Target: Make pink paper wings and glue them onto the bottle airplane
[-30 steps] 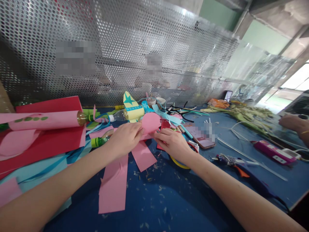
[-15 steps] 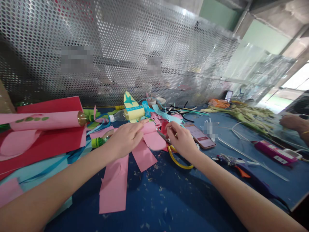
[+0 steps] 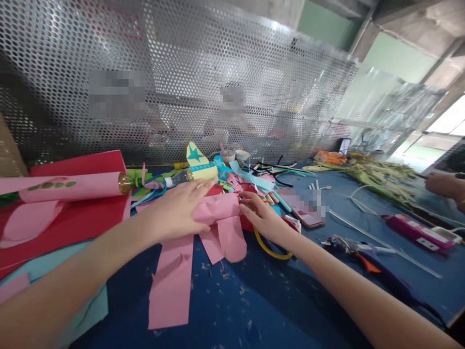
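A roll of pink paper (image 3: 220,206) with a round-ended flap lies across the middle of the table, held between my two hands. My left hand (image 3: 185,206) spans its left end, thumb below and fingers stretched over the top. At the right end, my right hand (image 3: 259,211) touches the edge with curved fingers. A bottle inside cannot be made out now, since my left hand covers that end. Pink paper strips (image 3: 170,286) stick out beneath. Close under my right wrist lies a yellow ring-shaped handle or band (image 3: 271,251).
Left: a pink-wrapped bottle (image 3: 83,186) on red sheets (image 3: 90,211). Behind my hands: a yellow-wrapped bottle (image 3: 203,170) and paper scraps. Right: a phone (image 3: 305,213), a glue gun (image 3: 378,266), a purple power strip (image 3: 417,232). A perforated metal screen (image 3: 203,72) stands behind; another person's hand (image 3: 445,186) shows far right.
The pink roll has come nearer and turned, its flap now hanging down. My left hand has spread over the left end, covering the green cap. My right hand has moved slightly left, away from a metal blade.
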Motion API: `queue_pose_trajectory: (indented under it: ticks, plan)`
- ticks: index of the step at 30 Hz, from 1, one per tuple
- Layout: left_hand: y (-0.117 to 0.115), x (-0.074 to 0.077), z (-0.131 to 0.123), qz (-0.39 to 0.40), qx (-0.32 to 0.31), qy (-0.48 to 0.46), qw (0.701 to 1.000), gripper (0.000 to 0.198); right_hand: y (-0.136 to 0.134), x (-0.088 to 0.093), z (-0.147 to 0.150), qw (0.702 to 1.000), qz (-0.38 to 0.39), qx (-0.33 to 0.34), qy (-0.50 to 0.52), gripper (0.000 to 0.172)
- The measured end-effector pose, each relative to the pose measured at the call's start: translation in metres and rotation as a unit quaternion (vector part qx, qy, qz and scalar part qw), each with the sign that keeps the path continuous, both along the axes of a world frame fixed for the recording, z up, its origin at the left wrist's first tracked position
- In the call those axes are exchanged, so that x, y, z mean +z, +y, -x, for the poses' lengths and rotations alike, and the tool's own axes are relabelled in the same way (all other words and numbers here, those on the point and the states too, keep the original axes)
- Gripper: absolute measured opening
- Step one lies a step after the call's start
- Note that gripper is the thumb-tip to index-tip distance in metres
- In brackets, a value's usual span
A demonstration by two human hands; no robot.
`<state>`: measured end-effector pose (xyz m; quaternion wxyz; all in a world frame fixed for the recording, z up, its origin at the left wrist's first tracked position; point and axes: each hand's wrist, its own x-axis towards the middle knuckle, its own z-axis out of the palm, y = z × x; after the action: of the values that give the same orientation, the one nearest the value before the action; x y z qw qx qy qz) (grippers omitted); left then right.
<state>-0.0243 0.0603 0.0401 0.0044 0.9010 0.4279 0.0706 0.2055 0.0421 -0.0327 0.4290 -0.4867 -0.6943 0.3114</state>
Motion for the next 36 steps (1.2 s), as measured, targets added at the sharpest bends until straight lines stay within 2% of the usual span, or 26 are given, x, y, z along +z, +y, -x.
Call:
queue_pose_trajectory:
  ticks: [4,6,8,11,14,16,19,21,24,26,31,34,36]
  plan:
    - [0.006,0.006,0.022,0.095,0.107,0.084,0.986,0.105,0.0,-0.003,0.003,0.999,0.02,0.034,0.036,0.032]
    - [0.007,0.006,0.025,0.121,0.125,0.105,0.979,0.099,0.0,-0.006,0.003,0.997,0.026,0.05,0.052,0.032]
    - [0.008,0.006,0.023,0.113,0.121,0.095,0.982,0.089,0.0,-0.009,0.004,0.995,0.031,0.063,0.065,0.033]
    - [0.007,0.009,0.016,0.073,0.088,0.06,0.992,0.076,0.001,-0.01,0.003,0.994,0.036,0.061,0.084,0.03]
    - [0.007,0.011,0.012,0.03,0.053,0.038,0.997,0.074,0.002,-0.005,0.001,0.993,0.029,0.022,0.113,0.033]
    - [0.008,0.011,0.011,-0.014,0.018,0.02,1.0,0.081,0.0,0.003,-0.001,0.99,0.026,0.005,0.139,0.048]
    - [0.009,0.008,0.01,-0.097,-0.049,-0.015,0.994,0.087,-0.004,0.013,-0.002,0.98,0.031,0.044,0.192,0.074]
    - [0.01,0.005,0.01,-0.138,-0.062,-0.023,0.988,0.085,-0.008,0.017,-0.001,0.975,0.02,0.071,0.211,0.075]
    - [0.012,0.001,0.011,-0.187,-0.062,-0.01,0.98,0.079,-0.01,0.017,0.002,0.981,-0.019,0.048,0.187,0.07]
    - [0.013,0.0,0.014,-0.206,-0.079,0.003,0.975,0.077,-0.012,0.015,0.003,0.986,-0.04,0.026,0.162,0.07]
    - [0.02,-0.005,0.021,-0.226,-0.129,-0.015,0.965,0.094,-0.014,0.014,0.002,0.99,-0.076,0.013,0.118,0.074]
    - [0.024,-0.005,0.023,-0.219,-0.161,-0.035,0.962,0.088,-0.011,0.012,0.001,0.98,-0.086,0.051,0.174,0.089]
    - [0.026,-0.003,0.024,-0.203,-0.16,-0.044,0.965,0.084,-0.007,0.012,0.001,0.969,-0.071,0.078,0.222,0.089]
